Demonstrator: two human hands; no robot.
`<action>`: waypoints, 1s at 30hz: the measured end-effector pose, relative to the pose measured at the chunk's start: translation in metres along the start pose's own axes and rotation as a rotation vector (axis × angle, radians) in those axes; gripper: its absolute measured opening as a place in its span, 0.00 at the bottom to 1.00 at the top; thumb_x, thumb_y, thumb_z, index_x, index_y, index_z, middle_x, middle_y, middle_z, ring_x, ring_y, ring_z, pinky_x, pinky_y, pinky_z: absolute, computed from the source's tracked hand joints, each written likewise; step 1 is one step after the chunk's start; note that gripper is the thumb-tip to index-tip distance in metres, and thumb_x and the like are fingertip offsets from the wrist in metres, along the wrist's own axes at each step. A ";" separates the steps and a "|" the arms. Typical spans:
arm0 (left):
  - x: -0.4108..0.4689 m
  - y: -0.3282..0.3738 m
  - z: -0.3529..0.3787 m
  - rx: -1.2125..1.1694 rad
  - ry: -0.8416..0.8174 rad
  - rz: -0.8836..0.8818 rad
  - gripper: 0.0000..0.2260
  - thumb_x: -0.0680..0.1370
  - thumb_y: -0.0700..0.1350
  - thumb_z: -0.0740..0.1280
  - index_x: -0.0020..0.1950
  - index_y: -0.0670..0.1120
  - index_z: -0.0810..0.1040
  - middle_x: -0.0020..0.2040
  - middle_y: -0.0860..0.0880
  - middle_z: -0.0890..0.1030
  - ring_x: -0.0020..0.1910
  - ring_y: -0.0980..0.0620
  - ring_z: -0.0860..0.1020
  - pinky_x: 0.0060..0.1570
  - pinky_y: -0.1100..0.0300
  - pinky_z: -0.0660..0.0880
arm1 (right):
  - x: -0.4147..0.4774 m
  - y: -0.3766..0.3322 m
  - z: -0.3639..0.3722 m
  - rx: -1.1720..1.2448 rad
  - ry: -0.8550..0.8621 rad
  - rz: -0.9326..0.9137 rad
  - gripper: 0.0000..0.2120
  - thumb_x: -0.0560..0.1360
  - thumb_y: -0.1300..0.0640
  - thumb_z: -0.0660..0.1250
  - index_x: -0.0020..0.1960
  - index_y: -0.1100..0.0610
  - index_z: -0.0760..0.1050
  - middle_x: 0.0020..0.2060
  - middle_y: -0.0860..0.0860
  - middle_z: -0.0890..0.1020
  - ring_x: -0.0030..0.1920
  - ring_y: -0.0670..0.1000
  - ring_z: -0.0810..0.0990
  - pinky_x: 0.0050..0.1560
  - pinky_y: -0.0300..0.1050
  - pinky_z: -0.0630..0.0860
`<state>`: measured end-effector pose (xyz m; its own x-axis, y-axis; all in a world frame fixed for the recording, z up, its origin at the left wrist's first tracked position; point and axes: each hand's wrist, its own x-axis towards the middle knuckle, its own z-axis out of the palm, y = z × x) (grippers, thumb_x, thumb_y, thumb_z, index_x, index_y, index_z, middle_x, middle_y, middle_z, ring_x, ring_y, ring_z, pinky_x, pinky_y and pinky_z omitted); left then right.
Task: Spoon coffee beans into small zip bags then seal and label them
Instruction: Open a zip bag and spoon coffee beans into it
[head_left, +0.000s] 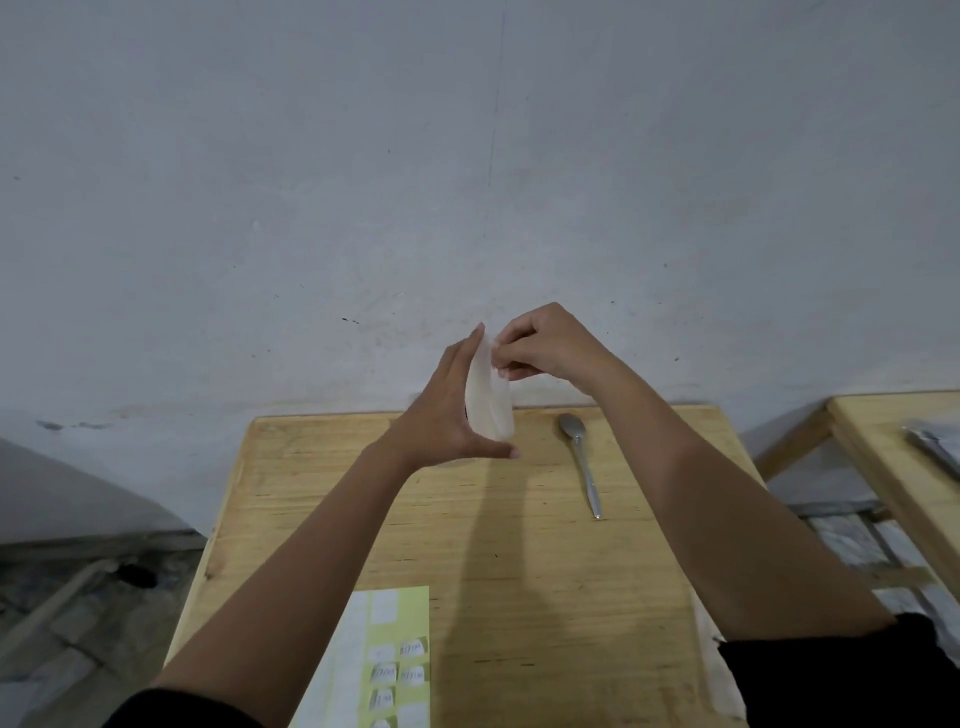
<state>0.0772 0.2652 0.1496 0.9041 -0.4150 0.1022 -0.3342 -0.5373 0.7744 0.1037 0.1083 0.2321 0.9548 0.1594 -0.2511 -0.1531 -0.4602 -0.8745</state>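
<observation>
A small zip bag (491, 400) stands on edge above the bench (519, 571), backed by our left hand (441, 415), its grip spread wide, fingers straight, thumb beneath; our right hand (545, 345) has a closed grip pinching the bag's upper edge. We judge the mouth is being worked open: pull one lip only, gently, so the zip parts evenly before we reach for the spoon (582, 462) lying to the right. Beans inside? We cannot tell.

Faint handwritten marks sit on white stickers (412, 649) of a yellow-green label sheet (416, 616), lower centre of frame; none is legible.
</observation>
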 end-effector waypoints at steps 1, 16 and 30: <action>0.000 0.000 0.002 -0.012 0.039 0.001 0.57 0.60 0.55 0.80 0.77 0.50 0.45 0.73 0.56 0.54 0.69 0.60 0.57 0.64 0.61 0.63 | 0.000 0.001 0.000 -0.062 0.033 -0.024 0.04 0.69 0.68 0.69 0.41 0.62 0.81 0.32 0.55 0.82 0.32 0.48 0.81 0.42 0.40 0.81; 0.012 -0.012 0.018 0.036 0.377 0.073 0.41 0.62 0.49 0.78 0.70 0.44 0.63 0.64 0.50 0.65 0.60 0.59 0.65 0.54 0.78 0.61 | -0.002 0.019 0.025 -0.341 0.001 -0.051 0.13 0.70 0.62 0.69 0.54 0.55 0.80 0.50 0.49 0.81 0.45 0.45 0.78 0.37 0.31 0.74; 0.005 -0.013 0.014 0.072 0.362 0.080 0.38 0.63 0.63 0.70 0.68 0.47 0.65 0.60 0.57 0.64 0.60 0.58 0.65 0.52 0.74 0.62 | 0.003 0.019 0.024 -0.603 -0.026 -0.153 0.24 0.66 0.55 0.75 0.60 0.58 0.75 0.54 0.51 0.77 0.49 0.46 0.72 0.47 0.37 0.68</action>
<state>0.0823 0.2597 0.1311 0.9057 -0.1784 0.3845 -0.4138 -0.5689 0.7107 0.0972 0.1208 0.2046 0.9467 0.2804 -0.1583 0.1631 -0.8415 -0.5150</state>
